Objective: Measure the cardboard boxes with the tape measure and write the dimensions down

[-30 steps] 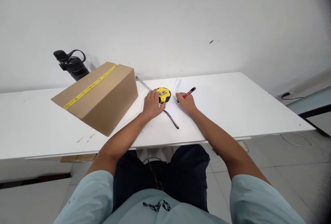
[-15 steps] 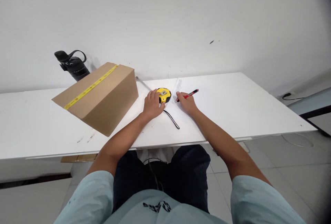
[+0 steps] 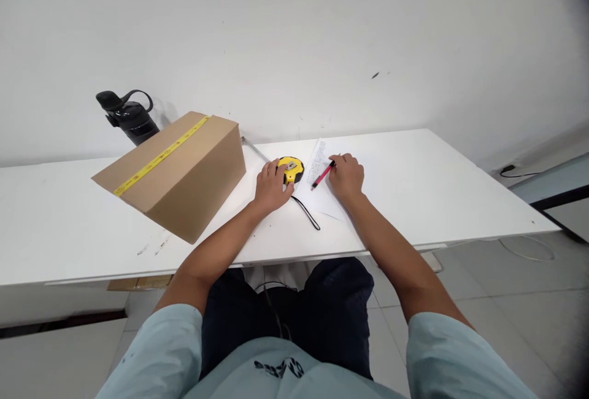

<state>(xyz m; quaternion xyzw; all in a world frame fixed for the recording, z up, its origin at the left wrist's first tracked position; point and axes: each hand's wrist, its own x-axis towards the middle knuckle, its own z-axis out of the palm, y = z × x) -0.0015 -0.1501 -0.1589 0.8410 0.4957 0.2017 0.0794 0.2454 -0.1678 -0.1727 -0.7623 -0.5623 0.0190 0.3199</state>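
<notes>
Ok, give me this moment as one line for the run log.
left hand: holds yellow round tape measure | right hand: holds red pen over white paper sheet | brown cardboard box: left, on white table

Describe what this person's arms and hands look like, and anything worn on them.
The left hand and right hand are bare: no gloves, rings, watch or bands show. Both forearms are uncovered up to short, loose, pale blue-green sleeves of a shirt with a small dark print on its front.
</notes>
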